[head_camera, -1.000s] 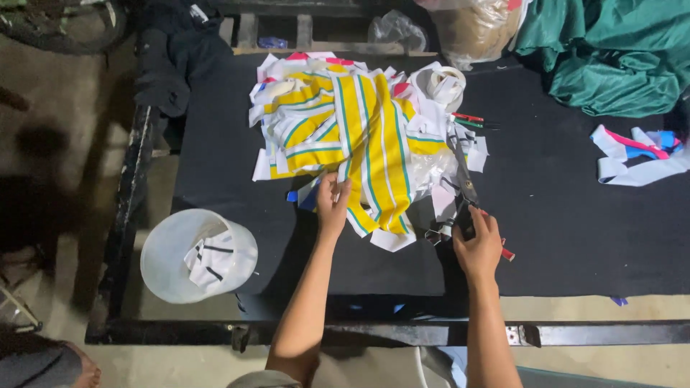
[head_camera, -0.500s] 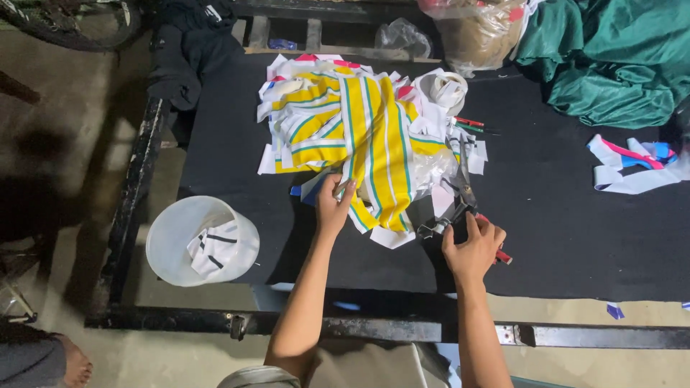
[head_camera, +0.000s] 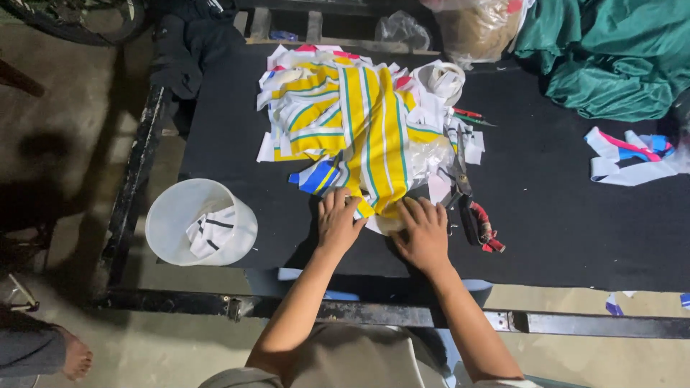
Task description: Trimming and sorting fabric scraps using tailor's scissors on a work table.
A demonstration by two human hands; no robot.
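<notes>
A heap of yellow fabric pieces with white and green stripes (head_camera: 359,122) lies on the black table (head_camera: 560,201). My left hand (head_camera: 338,219) rests flat on the near end of a striped piece, fingers apart. My right hand (head_camera: 424,230) lies flat beside it on the same near edge and holds nothing. Large scissors (head_camera: 467,194) with black and red handles lie on the table just right of my right hand, apart from it.
A white bucket (head_camera: 201,223) with a fabric scrap inside stands at the table's near left corner. Green cloth (head_camera: 611,57) is piled at the far right, with white, pink and blue strips (head_camera: 632,154) below it. A roll of white tape (head_camera: 440,77) sits behind the heap.
My right hand has let go of the scissors, which now lie on the table, and has moved left onto the striped fabric next to my left hand.
</notes>
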